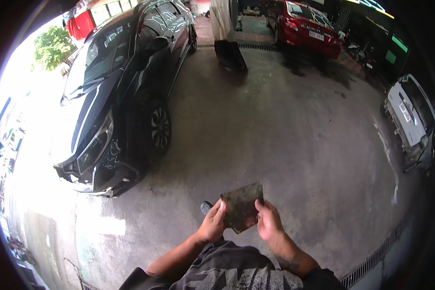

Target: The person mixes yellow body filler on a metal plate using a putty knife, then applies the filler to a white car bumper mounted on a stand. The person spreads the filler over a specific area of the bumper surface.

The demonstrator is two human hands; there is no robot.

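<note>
A flat, dark, stained rectangular panel [240,207] is held up in front of my body, slightly tilted. My left hand [213,223] grips its left edge, with the thumb against the near face. On the opposite edge my right hand [269,221] is closed, its thumb also pressed on the face. Most of the fingers of both hands are hidden behind the panel. What it is made of, I cannot tell; its surface looks greenish brown and blotched.
A dark car [125,92] with its front bumper area opened up stands on the left. A red sedan [304,29] is parked at the far right, and a white vehicle [408,113] at the right. A draped post [222,24] rises ahead. A drain grate [372,261] crosses the concrete floor [275,130].
</note>
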